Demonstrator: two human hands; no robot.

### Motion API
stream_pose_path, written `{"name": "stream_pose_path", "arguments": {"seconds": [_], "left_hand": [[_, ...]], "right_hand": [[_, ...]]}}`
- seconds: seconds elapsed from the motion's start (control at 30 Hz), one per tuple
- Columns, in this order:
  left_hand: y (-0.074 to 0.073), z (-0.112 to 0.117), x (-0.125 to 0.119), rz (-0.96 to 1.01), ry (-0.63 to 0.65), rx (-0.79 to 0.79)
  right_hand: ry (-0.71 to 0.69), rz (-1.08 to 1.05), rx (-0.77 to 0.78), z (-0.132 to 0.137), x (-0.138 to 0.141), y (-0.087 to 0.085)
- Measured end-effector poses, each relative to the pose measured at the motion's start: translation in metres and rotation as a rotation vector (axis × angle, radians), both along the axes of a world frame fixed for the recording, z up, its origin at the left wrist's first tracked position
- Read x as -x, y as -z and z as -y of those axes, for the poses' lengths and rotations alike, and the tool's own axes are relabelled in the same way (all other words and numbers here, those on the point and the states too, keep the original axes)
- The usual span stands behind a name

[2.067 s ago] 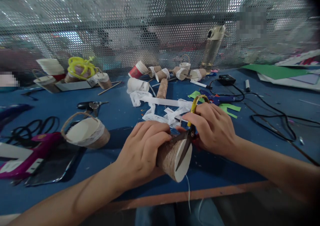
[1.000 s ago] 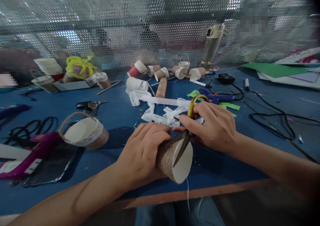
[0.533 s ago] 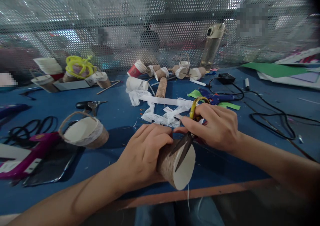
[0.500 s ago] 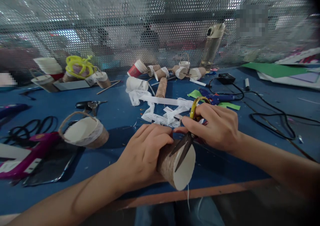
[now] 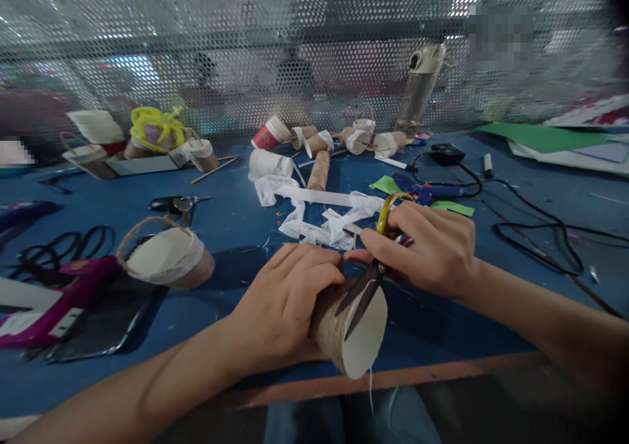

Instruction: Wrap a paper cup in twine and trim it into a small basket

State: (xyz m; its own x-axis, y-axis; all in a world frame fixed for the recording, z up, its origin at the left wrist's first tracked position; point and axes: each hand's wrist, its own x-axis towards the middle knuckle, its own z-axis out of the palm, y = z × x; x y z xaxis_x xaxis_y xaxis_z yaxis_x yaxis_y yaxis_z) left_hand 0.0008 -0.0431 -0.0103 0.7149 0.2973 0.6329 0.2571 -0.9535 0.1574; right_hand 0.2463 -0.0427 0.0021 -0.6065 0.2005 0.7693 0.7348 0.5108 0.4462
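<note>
My left hand (image 5: 289, 300) is wrapped round a paper cup (image 5: 366, 333) covered in brown twine, tilted so its pale round end faces right. A thin white strand dangles from its lower rim. In my right hand (image 5: 427, 247) is a pair of scissors (image 5: 362, 300) with yellow handles. Their dark blades are slightly apart and point down-left across the cup's edge, over the twine. Left of my hands stands a small twine-wrapped basket (image 5: 189, 264) with a lace band and a looped handle. White lace ribbon (image 5: 295, 224) lies just beyond my hands.
A magenta glue gun (image 5: 83, 300) lies at the left, a blue glue gun (image 5: 425, 188) with black cable at the right. Behind are a twine spool (image 5: 320, 171), several small wrapped cups, a water bottle (image 5: 420, 90) and green paper (image 5: 535, 141). A perforated metal screen (image 5: 334, 57) closes off the back.
Almost nothing differs. The scissors' blades are slightly closer together, and the view has shifted a little, with both hands still on the same things.
</note>
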Motion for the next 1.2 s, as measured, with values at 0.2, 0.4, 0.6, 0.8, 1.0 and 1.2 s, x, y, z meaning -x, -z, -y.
{"name": "stream_pose_path", "arguments": {"seconds": [0.2,0.4,0.6,0.8,1.0,1.2], "left_hand": [[-0.0008,-0.0013,-0.0013,-0.012,0.000,-0.007],[-0.0017,0.0000,-0.0013,-0.014,0.019,0.014],[-0.0010,-0.0008,-0.0005,-0.016,0.047,0.037],[-0.0013,-0.0008,-0.0002,-0.047,0.073,0.052],[-0.0039,0.0007,-0.0005,-0.079,0.087,0.094],[-0.0040,0.0007,-0.0011,-0.071,0.115,0.109]], "right_hand": [[0.001,0.012,-0.015,0.0006,0.0005,0.0001],[0.001,0.023,0.015,0.0017,-0.0020,0.0001],[-0.017,0.031,0.010,0.0015,-0.0031,0.0002],[-0.039,0.054,-0.001,0.0011,0.0000,-0.0031],[-0.081,0.047,0.008,0.0018,-0.0011,-0.0044],[-0.092,0.056,0.018,0.0030,-0.0015,-0.0052]]}}
